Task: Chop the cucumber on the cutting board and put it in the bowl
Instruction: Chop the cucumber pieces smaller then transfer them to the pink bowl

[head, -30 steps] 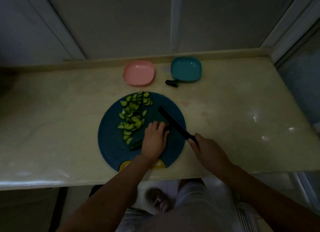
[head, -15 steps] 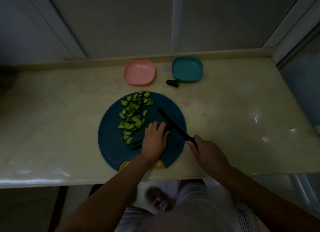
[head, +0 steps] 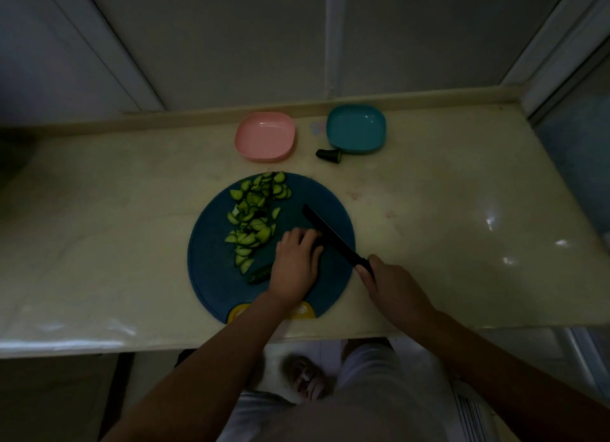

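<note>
A round dark-blue cutting board [head: 211, 276] with a yellow tab lies at the counter's front. Several light-green cucumber slices [head: 254, 215] are heaped on its left half. A dark uncut cucumber piece [head: 259, 274] sticks out from under my left hand [head: 294, 266], whose curled fingers hold it down on the board. My right hand [head: 391, 284] grips the handle of a black knife [head: 330, 235]; the blade slants up and left, right beside my left fingertips. A pink bowl [head: 265, 140] and a teal bowl [head: 355, 128] sit behind the board, both with nothing in them.
A dark cucumber end [head: 328, 154] lies on the pale counter [head: 462, 210] in front of the teal bowl. A wall runs along the counter's back and a frame rises at its right end. My legs and a foot show below the front edge.
The knife and both hands have stayed almost in place on the board; the blade has shifted only slightly next to my left fingers. The slices have not moved.
</note>
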Action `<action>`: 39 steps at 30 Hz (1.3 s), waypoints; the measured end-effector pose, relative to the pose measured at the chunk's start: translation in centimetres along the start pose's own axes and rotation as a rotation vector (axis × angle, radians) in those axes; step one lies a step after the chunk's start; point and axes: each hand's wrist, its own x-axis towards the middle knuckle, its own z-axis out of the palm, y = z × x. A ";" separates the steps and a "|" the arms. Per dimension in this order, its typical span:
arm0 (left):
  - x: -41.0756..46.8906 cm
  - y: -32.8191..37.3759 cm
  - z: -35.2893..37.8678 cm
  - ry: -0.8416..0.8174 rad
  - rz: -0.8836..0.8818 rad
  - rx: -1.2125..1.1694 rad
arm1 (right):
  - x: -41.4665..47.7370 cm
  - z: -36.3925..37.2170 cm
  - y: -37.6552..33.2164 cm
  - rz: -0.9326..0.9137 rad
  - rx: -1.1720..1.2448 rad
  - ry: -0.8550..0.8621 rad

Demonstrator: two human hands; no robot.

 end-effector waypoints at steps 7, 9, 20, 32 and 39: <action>0.0 0.1 -0.1 -0.007 -0.002 0.002 | -0.6 -0.1 0.1 -0.009 0.031 0.016; 0.0 0.0 -0.1 -0.007 -0.007 -0.002 | -0.6 -0.2 0.0 -0.013 0.035 0.038; 0.0 0.1 -0.1 -0.008 -0.016 -0.005 | -0.8 -0.8 -0.4 -0.042 -0.004 0.014; 0.0 0.0 0.0 -0.005 -0.022 -0.007 | 0.0 -0.8 0.0 -0.054 0.017 -0.020; 0.0 0.1 -0.2 -0.006 -0.018 -0.013 | 0.4 0.1 0.0 -0.044 -0.060 -0.010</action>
